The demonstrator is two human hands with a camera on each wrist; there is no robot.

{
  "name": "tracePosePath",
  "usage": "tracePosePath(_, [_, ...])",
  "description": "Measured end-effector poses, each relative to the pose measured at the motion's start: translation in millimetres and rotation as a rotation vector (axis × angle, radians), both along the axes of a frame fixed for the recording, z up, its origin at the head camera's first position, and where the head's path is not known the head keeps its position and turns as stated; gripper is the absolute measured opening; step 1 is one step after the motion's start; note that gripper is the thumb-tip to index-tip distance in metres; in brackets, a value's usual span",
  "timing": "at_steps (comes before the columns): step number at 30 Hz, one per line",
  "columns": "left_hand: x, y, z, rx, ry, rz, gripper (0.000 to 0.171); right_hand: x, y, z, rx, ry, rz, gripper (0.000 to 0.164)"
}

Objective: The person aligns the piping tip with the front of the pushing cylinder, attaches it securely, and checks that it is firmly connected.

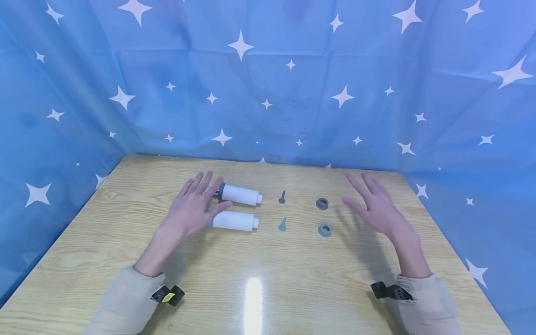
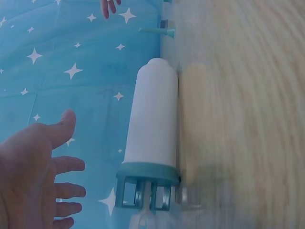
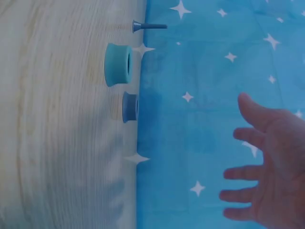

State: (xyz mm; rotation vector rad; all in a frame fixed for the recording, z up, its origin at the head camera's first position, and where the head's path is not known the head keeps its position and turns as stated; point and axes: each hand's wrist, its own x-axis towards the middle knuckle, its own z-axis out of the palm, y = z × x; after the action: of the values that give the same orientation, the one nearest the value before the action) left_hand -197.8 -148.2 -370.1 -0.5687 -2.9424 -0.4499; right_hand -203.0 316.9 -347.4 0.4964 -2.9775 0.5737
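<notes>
My left hand hovers over the left ends of two white cylinders lying on their sides, fingers spread and holding nothing. The far cylinder has a dark collar; the near one has a teal slotted collar with a clear part below it. My right hand is raised to the right of two flanged rings, fingers apart, nothing held. One ring is dark grey, the other teal. Between cylinders and rings stand a dark thin-stemmed piece and a teal one.
Everything rests on a wood-grain table. A blue curtain with white stars hangs behind the table and along its sides. Each wrist bears a small black device, such as the left one.
</notes>
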Motion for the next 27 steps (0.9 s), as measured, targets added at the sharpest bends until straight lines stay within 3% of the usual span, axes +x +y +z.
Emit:
tracePosePath(11, [-0.2,21.9,-8.1,0.076,-0.016,-0.083,0.076,0.7,-12.2,-10.5,-0.068,-0.086,0.097,0.065])
tracePosePath(20, [-3.6,39.0,-19.8,0.173,0.084,-0.168,0.065,-1.3,-21.4,-21.6,-0.083,-0.14,0.159,0.06])
tracePosePath(27, [-3.4,56.4,-19.6,0.217,0.062,-0.217,0.057,-1.2,-23.7,-27.8,-0.091,-0.212,0.241,0.05])
